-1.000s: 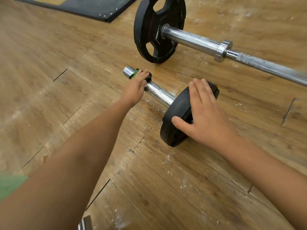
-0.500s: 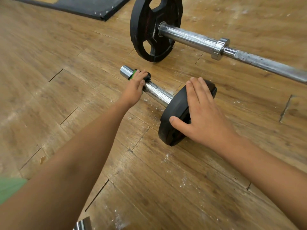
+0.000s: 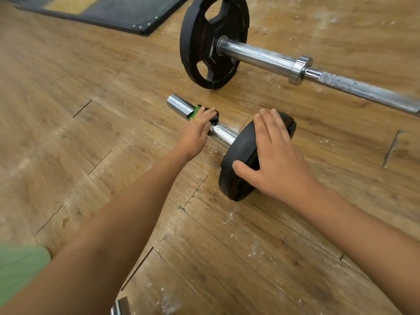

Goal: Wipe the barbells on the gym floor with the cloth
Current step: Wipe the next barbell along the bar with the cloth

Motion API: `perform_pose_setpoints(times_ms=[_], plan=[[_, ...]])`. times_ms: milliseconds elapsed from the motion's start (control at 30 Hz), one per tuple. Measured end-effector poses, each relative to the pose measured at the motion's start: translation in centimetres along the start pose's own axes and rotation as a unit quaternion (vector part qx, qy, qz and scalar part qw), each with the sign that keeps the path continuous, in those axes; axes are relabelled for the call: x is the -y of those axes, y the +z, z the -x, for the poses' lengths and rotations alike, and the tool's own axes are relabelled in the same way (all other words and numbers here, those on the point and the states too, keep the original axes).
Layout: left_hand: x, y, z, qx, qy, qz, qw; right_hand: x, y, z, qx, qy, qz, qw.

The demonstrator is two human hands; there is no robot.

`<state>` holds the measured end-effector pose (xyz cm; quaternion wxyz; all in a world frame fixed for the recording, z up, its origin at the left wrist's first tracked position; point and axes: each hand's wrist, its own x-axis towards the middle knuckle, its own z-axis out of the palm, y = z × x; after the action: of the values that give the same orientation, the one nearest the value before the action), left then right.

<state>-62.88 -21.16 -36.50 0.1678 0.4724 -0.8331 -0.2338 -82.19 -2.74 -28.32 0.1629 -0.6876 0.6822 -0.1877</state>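
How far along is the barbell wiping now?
Done: nothing visibly; no cloth in view, and the far barbell looks chalky. In hand: left hand grips the green collar on the near barbell, right hand rests on its black plate. Left: all wiping.

Single head-worn wide-angle view, tipped forward and down over the floor [image 3: 68, 137].
The camera sits above and behind the person's reach. The left forearm [image 3: 113, 223] enters from the bottom left corner and the right forearm [image 3: 363, 235] from the bottom right, both stretching away from the lens. The small barbell [image 3: 223, 135] lies close, mid-frame, and the larger barbell [image 3: 261, 56] lies farther off toward the top edge.
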Motion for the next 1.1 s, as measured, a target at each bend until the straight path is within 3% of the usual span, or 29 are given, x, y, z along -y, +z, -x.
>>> perform_pose_setpoints(times_ms=[100,200,300,400,633,900,1000,1100], plan=[[0.7,-1.2,-0.4,0.037,-0.018,0.024,0.999,0.0,0.1,0.1,0.004,-0.012,0.011,1.0],[-0.1,-1.7,-1.7,0.015,-0.075,0.04,0.996,0.1,0.0,0.0,0.002,-0.004,0.005,1.0],[-1.3,-0.3,-0.4,-0.015,-0.037,-0.004,0.999,0.0,-0.1,0.1,-0.001,-0.002,0.002,1.0],[-0.4,-0.5,0.8,0.021,0.004,-0.017,1.0,-0.1,0.1,0.3,-0.003,-0.013,0.007,1.0],[-1.2,-0.5,-0.3,-0.02,-0.057,0.01,0.998,0.7,0.5,0.7,-0.023,-0.008,0.005,1.0],[0.5,-3.7,-0.3,0.085,-0.062,-0.067,0.992,2.6,3.0,2.5,-0.028,-0.046,0.07,0.996],[-0.1,-3.3,-0.1,0.035,-0.09,-0.052,0.994,3.1,3.1,3.3,-0.025,-0.058,0.084,0.995],[-0.3,-1.7,2.0,0.024,-0.06,-0.027,0.998,3.1,2.1,2.8,-0.039,-0.056,0.052,0.996]])
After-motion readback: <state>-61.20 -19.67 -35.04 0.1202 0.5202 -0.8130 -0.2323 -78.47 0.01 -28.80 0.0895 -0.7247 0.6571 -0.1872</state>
